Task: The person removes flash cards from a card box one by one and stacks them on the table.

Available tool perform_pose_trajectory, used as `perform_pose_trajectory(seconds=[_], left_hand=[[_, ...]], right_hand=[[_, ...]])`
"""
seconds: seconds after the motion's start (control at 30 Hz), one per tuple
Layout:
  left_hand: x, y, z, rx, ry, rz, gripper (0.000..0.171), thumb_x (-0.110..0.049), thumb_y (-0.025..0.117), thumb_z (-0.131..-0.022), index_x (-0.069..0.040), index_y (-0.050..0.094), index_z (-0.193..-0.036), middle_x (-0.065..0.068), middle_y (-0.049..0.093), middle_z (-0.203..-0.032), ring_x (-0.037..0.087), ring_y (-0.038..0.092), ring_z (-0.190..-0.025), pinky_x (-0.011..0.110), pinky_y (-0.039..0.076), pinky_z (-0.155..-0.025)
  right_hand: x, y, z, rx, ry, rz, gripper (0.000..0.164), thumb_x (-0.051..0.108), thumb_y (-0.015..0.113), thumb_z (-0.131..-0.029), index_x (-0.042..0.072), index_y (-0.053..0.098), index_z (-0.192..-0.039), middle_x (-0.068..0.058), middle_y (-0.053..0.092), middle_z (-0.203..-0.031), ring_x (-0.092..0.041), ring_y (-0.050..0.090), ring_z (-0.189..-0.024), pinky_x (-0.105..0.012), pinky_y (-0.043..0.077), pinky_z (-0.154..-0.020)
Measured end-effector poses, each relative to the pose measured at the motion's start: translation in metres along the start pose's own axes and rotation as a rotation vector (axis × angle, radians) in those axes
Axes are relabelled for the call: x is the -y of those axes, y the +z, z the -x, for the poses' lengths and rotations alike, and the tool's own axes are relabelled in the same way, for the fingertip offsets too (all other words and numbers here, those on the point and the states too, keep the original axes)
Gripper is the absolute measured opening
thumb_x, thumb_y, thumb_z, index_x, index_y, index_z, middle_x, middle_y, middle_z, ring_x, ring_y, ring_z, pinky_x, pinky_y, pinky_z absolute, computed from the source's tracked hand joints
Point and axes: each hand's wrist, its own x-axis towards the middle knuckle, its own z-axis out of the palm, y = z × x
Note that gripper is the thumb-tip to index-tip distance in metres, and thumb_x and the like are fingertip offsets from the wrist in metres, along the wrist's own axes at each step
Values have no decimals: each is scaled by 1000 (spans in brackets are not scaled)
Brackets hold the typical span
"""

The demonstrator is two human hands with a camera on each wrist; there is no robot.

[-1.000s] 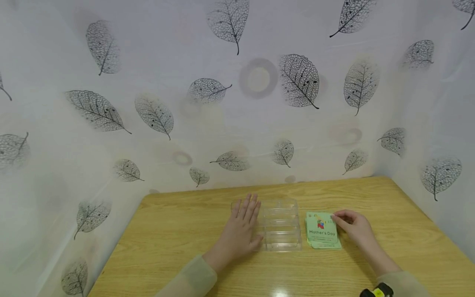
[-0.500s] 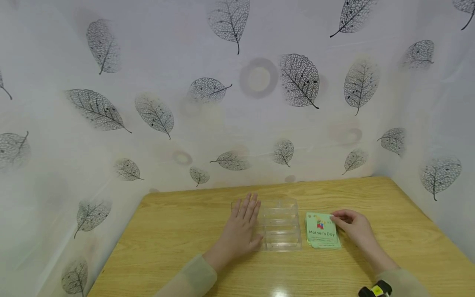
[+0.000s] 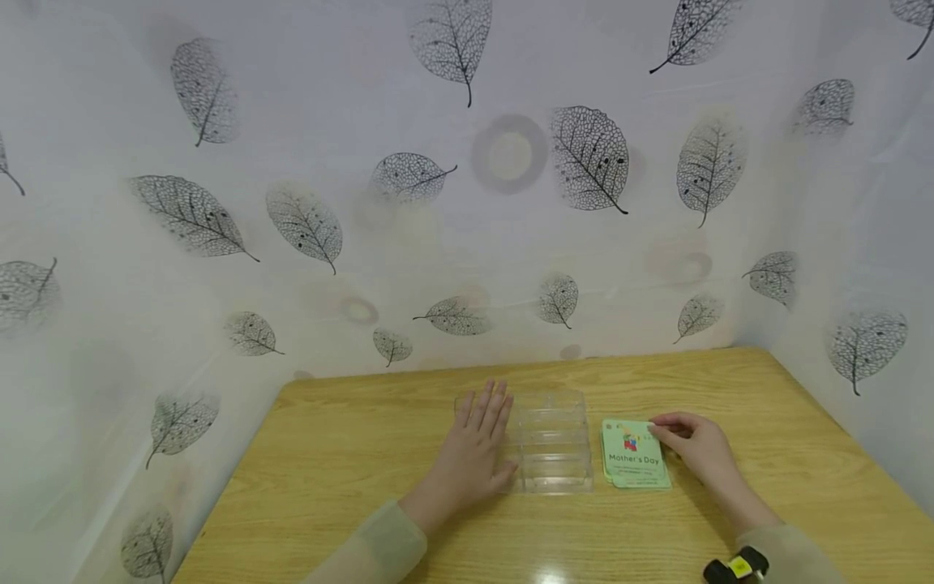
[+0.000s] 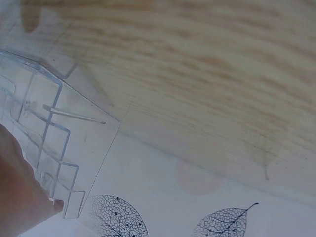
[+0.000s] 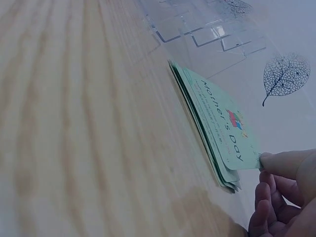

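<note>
A clear plastic rack (image 3: pixel 554 446) with several stepped tiers stands on the wooden table. My left hand (image 3: pixel 470 458) lies against its left side with straight, slightly spread fingers; in the left wrist view only part of that hand (image 4: pixel 22 190) shows beside the stepped clear walls (image 4: pixel 74 148). To the rack's right lies a stack of green cards (image 3: pixel 635 470), the top one printed "Mother's Day". My right hand (image 3: pixel 696 446) pinches the top card's far right corner between thumb and fingers. In the right wrist view that top card (image 5: pixel 217 118) sits slightly askew over the stack.
The wooden table (image 3: pixel 350 454) reaches back to a pale curtain (image 3: pixel 438 243) printed with dark leaves, which also closes in both sides. A black device with a yellow label (image 3: pixel 739 565) is at the right wrist.
The top card has shifted slightly on the stack, at the right fingers. Otherwise both hands and the clear rack keep their places.
</note>
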Motion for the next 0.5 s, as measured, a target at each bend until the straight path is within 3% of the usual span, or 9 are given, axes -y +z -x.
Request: perform_pose_trajectory(seconds=[0.5], left_hand=[[-1, -1, 1, 11, -1, 3, 97, -71, 32, -105, -3, 11, -170, 18, 0, -180, 35, 5, -168, 49, 19, -136]], right_hand=[[1, 0, -5, -1, -3, 27, 29, 15, 73, -101, -8, 74, -118, -17, 78, -103, 3, 58, -77, -16, 49, -66]])
